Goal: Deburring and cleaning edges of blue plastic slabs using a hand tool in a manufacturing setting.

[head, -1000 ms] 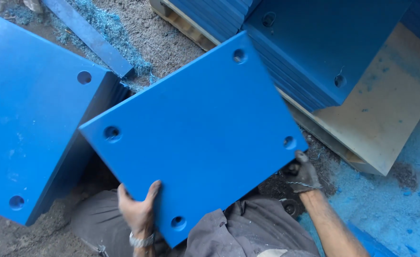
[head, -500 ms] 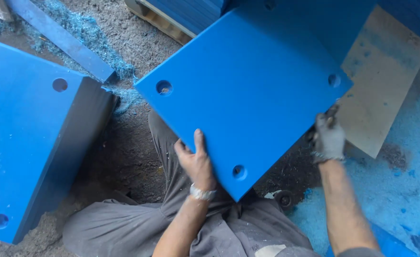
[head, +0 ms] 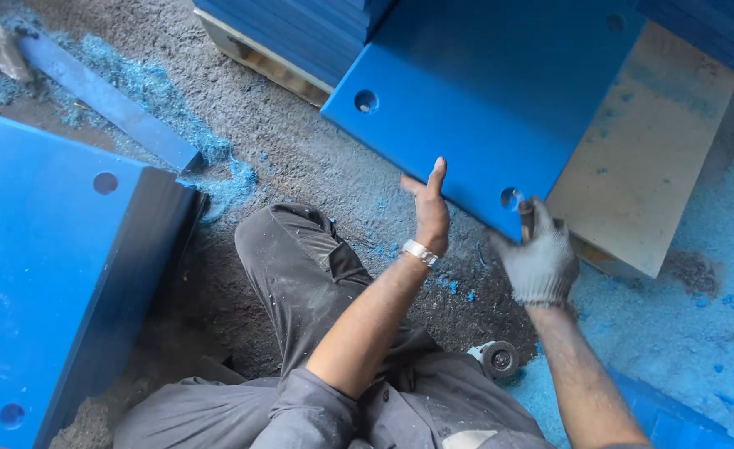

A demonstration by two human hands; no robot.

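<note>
Here, in the head view, the person sits on the gritty floor (head: 300,158) and handles a large blue panel (head: 500,108) with round holes near its corners. The left hand (head: 430,208) is bare, fingers straight and together, pressed flat against the near edge of the panel. The right hand (head: 540,258), in a grey glove, has its fingers curled at the panel's near corner, beside one hole. The panel lies over a stack of blue panels (head: 300,29) and a pale wooden board (head: 650,158). Another blue block (head: 43,274) stands at the left.
</note>
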